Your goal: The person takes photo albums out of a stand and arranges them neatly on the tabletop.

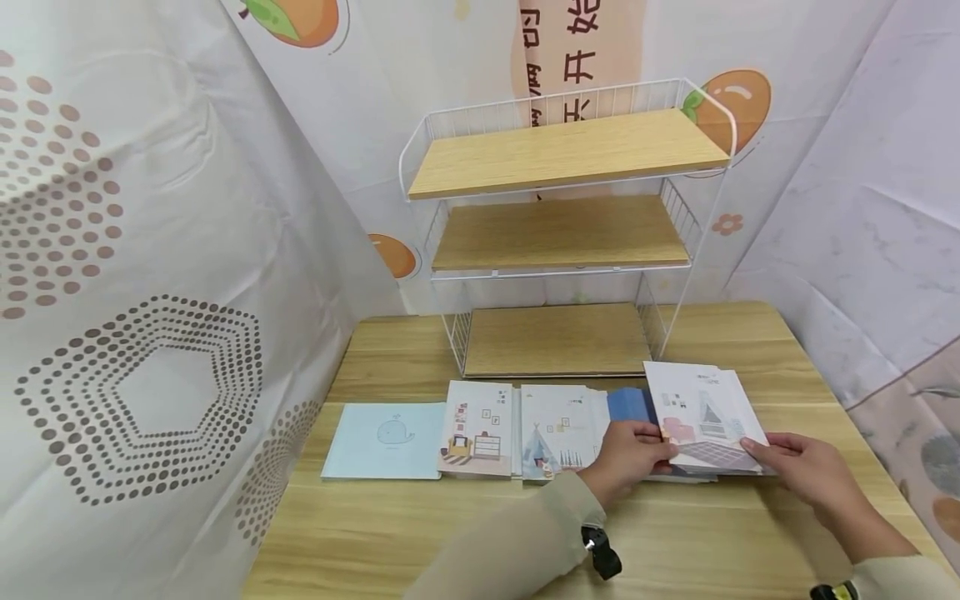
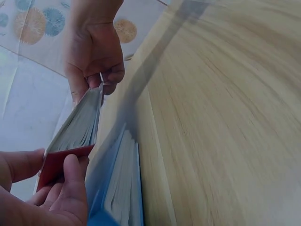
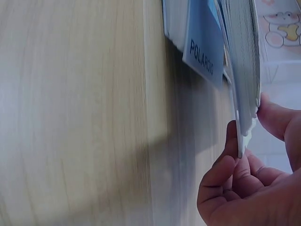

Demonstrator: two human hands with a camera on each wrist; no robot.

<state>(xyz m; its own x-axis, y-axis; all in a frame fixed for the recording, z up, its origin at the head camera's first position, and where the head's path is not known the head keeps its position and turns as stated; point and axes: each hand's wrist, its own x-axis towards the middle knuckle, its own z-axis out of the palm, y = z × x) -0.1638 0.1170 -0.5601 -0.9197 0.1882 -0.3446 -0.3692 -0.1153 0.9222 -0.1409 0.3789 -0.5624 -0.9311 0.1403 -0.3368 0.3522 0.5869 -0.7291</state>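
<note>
Both hands grip a small photo album with a white cover showing a pink armchair and a tent. My left hand pinches its red spine between thumb and fingers. At the opposite edge, my right hand holds the cover, thumb on top and fingers below; its fingers also show at the page ends in the right wrist view. The album is raised and tilted above a blue album, which lies on the table and is partly covered. A flap reading POLAROID sticks out beneath the held album.
To the left lie a white album with a tent picture, another with a yellow chair, and a pale blue whale album. Behind stands a three-tier wood and white wire shelf on the wooden table. Printed cloths hang around.
</note>
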